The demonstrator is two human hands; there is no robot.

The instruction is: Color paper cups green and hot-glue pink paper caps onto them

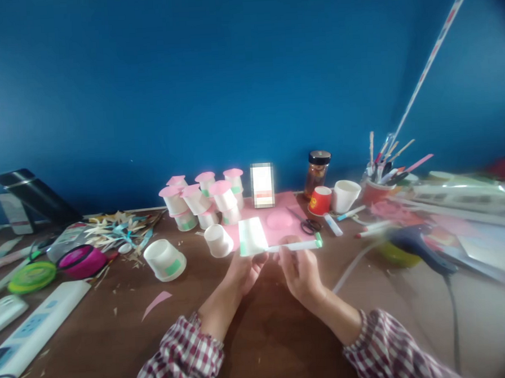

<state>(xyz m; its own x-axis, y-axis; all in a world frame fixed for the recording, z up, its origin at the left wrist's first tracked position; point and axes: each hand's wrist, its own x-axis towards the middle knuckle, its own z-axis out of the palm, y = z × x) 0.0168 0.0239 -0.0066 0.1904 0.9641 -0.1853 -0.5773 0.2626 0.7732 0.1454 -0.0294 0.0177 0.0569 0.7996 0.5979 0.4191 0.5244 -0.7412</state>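
My left hand [245, 274] is closed around a white paper cup [253, 237] with a pale green patch at its left side. In my right hand [300, 272] is a white marker pen [300, 246] with a green end; its left end reaches the cup's side, though I cannot tell if it touches. Pink paper [274, 202] lies behind both hands, with a pink round piece [279, 219] and dark-handled scissors [310, 226] on it. Another white paper cup [218, 241] stands just left of the held one.
Several cups topped with pink paper [222, 195] stand stacked at the back. A loose cup [165, 260] and a pink scrap [157, 304] lie left, beyond them a power strip [40, 332]. Rightward are a red cup [320, 201], a lidded jar [318, 171] and a blurred glue gun [420, 248].
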